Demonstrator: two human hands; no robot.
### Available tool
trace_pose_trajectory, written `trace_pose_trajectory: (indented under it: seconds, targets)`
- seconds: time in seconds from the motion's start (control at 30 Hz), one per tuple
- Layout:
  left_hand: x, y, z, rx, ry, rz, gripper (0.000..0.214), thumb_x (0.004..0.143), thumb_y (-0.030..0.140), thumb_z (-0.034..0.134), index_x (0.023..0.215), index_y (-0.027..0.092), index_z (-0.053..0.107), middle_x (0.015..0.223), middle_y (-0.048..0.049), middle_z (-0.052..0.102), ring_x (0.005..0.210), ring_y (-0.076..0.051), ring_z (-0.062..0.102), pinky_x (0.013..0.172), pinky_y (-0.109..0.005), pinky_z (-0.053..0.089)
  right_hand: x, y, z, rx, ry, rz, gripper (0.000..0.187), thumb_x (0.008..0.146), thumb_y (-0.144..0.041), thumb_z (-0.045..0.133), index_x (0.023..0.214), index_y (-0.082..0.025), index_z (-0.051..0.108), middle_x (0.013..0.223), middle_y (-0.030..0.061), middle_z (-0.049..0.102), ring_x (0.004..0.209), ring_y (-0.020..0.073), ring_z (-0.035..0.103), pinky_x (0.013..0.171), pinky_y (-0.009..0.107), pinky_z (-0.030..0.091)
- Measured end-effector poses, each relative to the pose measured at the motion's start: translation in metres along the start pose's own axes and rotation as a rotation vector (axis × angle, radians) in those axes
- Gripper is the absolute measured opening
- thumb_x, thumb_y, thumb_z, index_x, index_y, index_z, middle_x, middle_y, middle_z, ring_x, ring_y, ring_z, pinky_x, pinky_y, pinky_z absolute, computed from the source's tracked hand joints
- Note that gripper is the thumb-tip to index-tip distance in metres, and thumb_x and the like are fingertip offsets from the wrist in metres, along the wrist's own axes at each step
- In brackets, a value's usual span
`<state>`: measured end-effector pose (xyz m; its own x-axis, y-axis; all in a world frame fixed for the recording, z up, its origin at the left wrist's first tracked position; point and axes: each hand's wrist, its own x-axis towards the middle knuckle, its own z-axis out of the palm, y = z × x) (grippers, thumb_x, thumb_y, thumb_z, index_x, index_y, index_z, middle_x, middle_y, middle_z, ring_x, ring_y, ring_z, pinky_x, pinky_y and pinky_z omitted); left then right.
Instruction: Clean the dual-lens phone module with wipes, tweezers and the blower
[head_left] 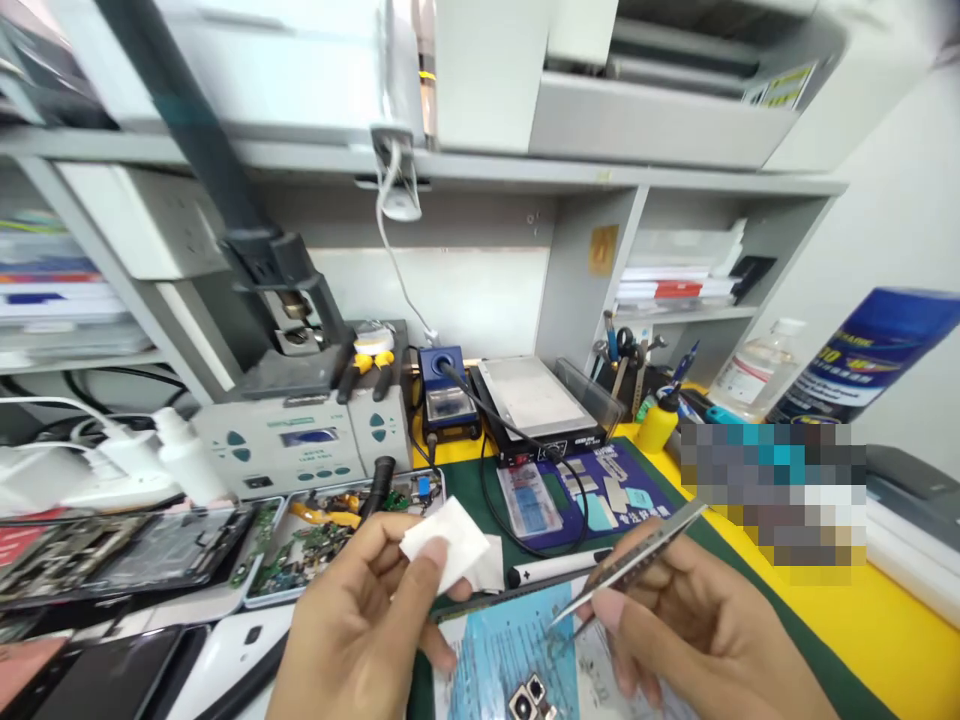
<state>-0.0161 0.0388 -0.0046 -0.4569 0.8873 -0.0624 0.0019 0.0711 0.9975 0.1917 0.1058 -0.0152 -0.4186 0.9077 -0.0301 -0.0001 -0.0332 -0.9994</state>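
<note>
My left hand (367, 610) pinches a folded white wipe (459, 535) between thumb and fingers. Tweezers (637, 560) are held in my right hand (682, 620), their tips pointing left and down over a blue-and-white printed sheet (495, 640). On that sheet, below and between both hands, lies a small phone camera module (531, 697) with two visible lenses, cut off by the bottom edge of the view. The tweezer tips are above the module, apart from it. A white pen-shaped tool (559, 568) lies behind the sheet, between the hands.
A tray of circuit boards (315, 545) and several opened phones (165, 550) lie on the left. Behind stand a grey rework station (300, 440), a soldering iron holder (448, 395) and a heating plate (536, 395). A yellow bottle (658, 425) and a blue spray can (862, 350) stand right.
</note>
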Motion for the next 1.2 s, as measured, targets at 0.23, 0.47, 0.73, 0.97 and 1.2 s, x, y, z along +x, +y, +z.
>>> trace_pose_trajectory:
  seconds: [0.23, 0.47, 0.73, 0.97, 1.2]
  targets:
    - [0.011, 0.007, -0.03, -0.043, 0.373, 0.345, 0.035, 0.081, 0.053, 0.069, 0.094, 0.021, 0.064, 0.063, 0.0031, 0.065, 0.047, -0.014, 0.057, 0.045, -0.022, 0.049, 0.029, -0.027, -0.031, 0.236, -0.031, -0.149, 0.02, 0.086, -0.03, 0.077, 0.091, -0.021, 0.061, 0.068, -0.0024, 0.064, 0.056, 0.0109, 0.058, 0.047, 0.018, 0.047]
    - [-0.002, 0.012, -0.043, -0.127, 0.395, 0.414, 0.036, 0.081, 0.053, 0.069, 0.092, 0.019, 0.063, 0.068, 0.0013, 0.065, 0.05, -0.014, 0.055, 0.044, -0.022, 0.043, 0.081, -0.074, -0.042, 0.235, -0.083, -0.037, 0.025, 0.098, -0.03, 0.061, 0.118, -0.016, 0.062, 0.114, 0.0075, 0.066, 0.09, 0.0194, 0.068, 0.076, 0.037, 0.059]
    - [-0.002, 0.012, -0.05, -0.182, 0.388, 0.432, 0.047, 0.074, 0.062, 0.069, 0.086, 0.017, 0.066, 0.062, -0.0001, 0.065, 0.05, -0.018, 0.058, 0.044, -0.026, 0.042, 0.178, -0.121, 0.016, -0.131, -0.002, 0.029, 0.032, 0.097, -0.031, 0.062, 0.126, -0.017, 0.059, 0.126, 0.0098, 0.063, 0.104, 0.0244, 0.066, 0.086, 0.045, 0.057]
    - [0.007, 0.007, -0.047, -0.198, 0.435, 0.421, 0.05, 0.074, 0.068, 0.065, 0.082, 0.019, 0.066, 0.061, -0.0026, 0.066, 0.054, -0.022, 0.062, 0.046, -0.028, 0.044, 0.241, -0.137, 0.094, -0.618, 0.013, 0.002, 0.032, 0.097, -0.031, 0.062, 0.126, -0.017, 0.059, 0.126, 0.0097, 0.062, 0.105, 0.0248, 0.066, 0.087, 0.045, 0.057]
    - [0.016, -0.002, -0.039, -0.185, 0.456, 0.404, 0.053, 0.07, 0.072, 0.066, 0.079, 0.02, 0.067, 0.056, -0.0025, 0.064, 0.056, -0.023, 0.062, 0.051, -0.029, 0.047, 0.263, -0.125, 0.14, -0.957, -0.003, -0.022, 0.033, 0.096, -0.031, 0.064, 0.126, -0.017, 0.06, 0.126, 0.009, 0.063, 0.106, 0.0258, 0.066, 0.087, 0.044, 0.057]
